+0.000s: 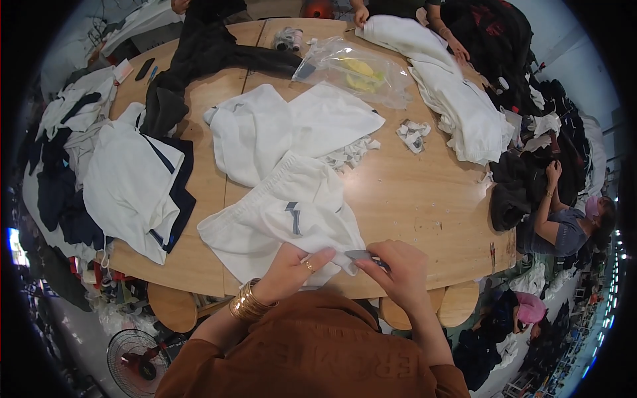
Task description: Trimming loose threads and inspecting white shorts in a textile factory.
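White shorts [272, 215] with an elastic waistband and a dark grey mark lie spread at the table's near edge. My left hand [290, 270], with gold bangles at its wrist, pinches the hem of the shorts. Closed round small thread snips [361, 255] is my right hand [401, 270]; their grey blades point left and touch the hem near my left fingers. Beyond the shorts lies another white garment [252, 129], its far part folded out to the right. Fabric scraps [352, 152] stick out from under it.
White and navy garments [126, 179] are heaped on the left. A black garment [199, 60] and a clear plastic bag [358, 69] lie farther back. Across the wooden table [411, 205], a co-worker's hands rest on a white garment [451, 99]. Another person [564, 222] works at right.
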Available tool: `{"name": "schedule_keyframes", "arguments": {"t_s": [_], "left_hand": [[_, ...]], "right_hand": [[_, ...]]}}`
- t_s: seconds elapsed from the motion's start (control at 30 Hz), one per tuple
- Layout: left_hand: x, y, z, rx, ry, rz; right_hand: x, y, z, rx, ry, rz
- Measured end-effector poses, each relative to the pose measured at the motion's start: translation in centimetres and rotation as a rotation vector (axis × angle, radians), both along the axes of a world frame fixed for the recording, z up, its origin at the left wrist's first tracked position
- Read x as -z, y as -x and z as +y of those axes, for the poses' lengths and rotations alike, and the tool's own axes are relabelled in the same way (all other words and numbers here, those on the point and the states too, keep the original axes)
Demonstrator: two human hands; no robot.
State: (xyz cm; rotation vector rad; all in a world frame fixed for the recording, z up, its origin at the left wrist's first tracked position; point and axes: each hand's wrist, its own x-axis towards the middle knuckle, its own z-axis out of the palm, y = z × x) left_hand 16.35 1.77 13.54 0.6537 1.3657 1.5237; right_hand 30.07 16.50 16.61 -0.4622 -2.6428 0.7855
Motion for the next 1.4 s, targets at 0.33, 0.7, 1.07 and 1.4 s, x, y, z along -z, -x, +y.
{"name": "schedule_keyframes", "arguments": {"t_s": [0.33,0.7,1.07,1.4], "left_hand": [[-0.5,0.2,0.3,0.03,-0.015,0.059],[0.3,0.5,0.4,-0.005,-0.009,0.046],[0.2,0.2,0.6,-0.036,-0.027,0.085],[-0.1,0.3,0.5,-0.055,-0.029,0.107]], "right_hand": [[0.0,0.2,0.1,-0.054,-0.075,0.009],[-0.6,1.5,-0.9,-0.032,0.282,0.121],[-0.8,1.4,-1.0,0.276,0.773,0.211],[0.6,0.5,-1.2,0.146,0.082,0.017]]}}
